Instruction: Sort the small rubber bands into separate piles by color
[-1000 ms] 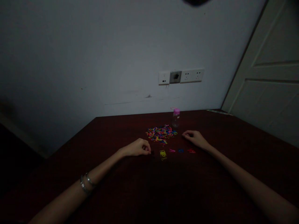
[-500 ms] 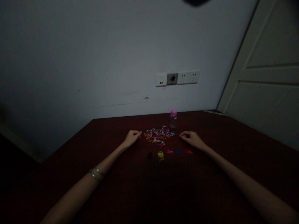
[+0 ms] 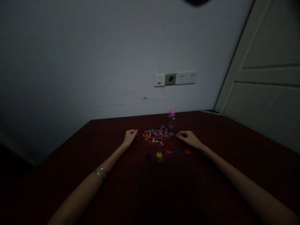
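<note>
A loose pile of small, many-coloured looped pieces [image 3: 157,135], like clips or bands, lies on the dark red table. My left hand [image 3: 130,137] rests at the pile's left, thumb and fingers pressed together; anything tiny in them is not visible. To the right of the pile, my right hand [image 3: 188,138] lies with its fingers curled and tips together, and I cannot make out what is in them. Nearer me is a row of small groups: a dark group [image 3: 149,156], a yellow group [image 3: 159,155], a pink group [image 3: 168,152], a blue group [image 3: 176,151] and a red group [image 3: 187,151].
Behind the pile stands a clear bottle [image 3: 171,122] with a pink cap. The table [image 3: 112,200] meets a pale wall [image 3: 112,62] carrying a row of sockets [image 3: 186,78]. A panelled door [image 3: 264,78] borders the right side. The light is dim.
The view has shifted slightly, so everything sits a little further left. My left hand has drawn slightly away from the pile; the right hand and the groups look much the same.
</note>
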`<state>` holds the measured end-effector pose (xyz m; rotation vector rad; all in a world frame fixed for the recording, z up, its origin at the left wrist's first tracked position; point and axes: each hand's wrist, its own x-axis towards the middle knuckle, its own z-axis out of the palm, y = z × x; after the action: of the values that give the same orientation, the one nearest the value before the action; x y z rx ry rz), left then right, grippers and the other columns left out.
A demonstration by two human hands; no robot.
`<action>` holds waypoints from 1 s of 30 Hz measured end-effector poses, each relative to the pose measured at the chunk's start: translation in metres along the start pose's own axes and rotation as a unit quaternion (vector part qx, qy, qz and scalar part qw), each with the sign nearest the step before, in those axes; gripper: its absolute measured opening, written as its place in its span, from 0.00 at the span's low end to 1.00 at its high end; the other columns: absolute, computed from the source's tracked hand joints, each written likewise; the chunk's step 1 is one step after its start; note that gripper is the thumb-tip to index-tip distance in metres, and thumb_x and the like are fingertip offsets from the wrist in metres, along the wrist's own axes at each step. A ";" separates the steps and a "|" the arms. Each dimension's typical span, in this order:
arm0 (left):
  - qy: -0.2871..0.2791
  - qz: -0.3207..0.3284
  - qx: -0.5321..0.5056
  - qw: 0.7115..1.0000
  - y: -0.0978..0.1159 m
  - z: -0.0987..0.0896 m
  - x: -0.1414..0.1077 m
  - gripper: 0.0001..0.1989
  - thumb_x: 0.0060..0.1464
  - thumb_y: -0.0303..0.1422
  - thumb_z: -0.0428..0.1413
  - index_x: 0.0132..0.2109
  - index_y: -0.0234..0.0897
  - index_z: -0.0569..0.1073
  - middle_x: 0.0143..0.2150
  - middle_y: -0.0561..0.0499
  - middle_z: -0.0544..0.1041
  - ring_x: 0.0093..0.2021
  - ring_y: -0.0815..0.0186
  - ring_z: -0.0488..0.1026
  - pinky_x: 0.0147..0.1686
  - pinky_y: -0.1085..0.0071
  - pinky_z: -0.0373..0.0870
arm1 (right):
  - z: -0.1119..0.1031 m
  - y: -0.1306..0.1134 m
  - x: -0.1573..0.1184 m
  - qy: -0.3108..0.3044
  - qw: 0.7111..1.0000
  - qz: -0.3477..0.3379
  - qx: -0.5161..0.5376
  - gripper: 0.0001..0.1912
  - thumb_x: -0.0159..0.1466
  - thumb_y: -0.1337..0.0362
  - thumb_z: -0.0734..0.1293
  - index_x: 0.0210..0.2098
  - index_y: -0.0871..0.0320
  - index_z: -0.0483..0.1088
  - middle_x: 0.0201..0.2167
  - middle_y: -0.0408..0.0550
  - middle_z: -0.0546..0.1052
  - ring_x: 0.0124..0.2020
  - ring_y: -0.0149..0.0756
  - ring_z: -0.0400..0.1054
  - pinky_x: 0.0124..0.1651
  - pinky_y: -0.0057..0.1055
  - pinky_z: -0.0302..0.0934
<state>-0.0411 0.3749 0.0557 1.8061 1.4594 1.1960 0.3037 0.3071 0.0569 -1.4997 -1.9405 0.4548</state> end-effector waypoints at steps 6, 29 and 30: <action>0.001 -0.028 -0.027 0.999 -0.006 0.000 0.001 0.19 0.46 0.44 0.48 0.18 0.34 0.65 0.09 0.59 0.54 0.14 0.74 0.51 0.18 0.75 0.46 | 0.014 -0.043 -0.002 -0.015 0.997 -0.074 0.019 0.12 0.55 0.60 0.61 0.31 0.60 0.73 0.27 0.46 0.74 0.29 0.33 0.66 0.34 0.29 0.59; -0.015 -0.006 0.004 1.000 -0.005 0.002 0.001 0.18 0.45 0.43 0.49 0.17 0.34 0.65 0.12 0.57 0.57 0.16 0.73 0.53 0.20 0.75 0.49 | 0.040 -0.069 -0.014 -0.036 0.975 -0.154 -0.154 0.08 0.59 0.61 0.61 0.31 0.55 0.70 0.34 0.47 0.71 0.40 0.37 0.61 0.39 0.31 0.59; -0.016 -0.006 0.002 1.000 -0.006 0.003 0.002 0.18 0.45 0.43 0.49 0.17 0.34 0.65 0.12 0.57 0.57 0.16 0.73 0.53 0.20 0.75 0.49 | 0.040 -0.069 -0.014 -0.033 0.975 -0.151 -0.157 0.08 0.59 0.61 0.61 0.31 0.55 0.70 0.34 0.47 0.71 0.40 0.37 0.61 0.39 0.31 0.59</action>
<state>-0.0415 0.3783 0.0504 1.8093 1.4541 1.1530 0.2290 0.2783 0.0660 -1.3500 -2.3294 0.0662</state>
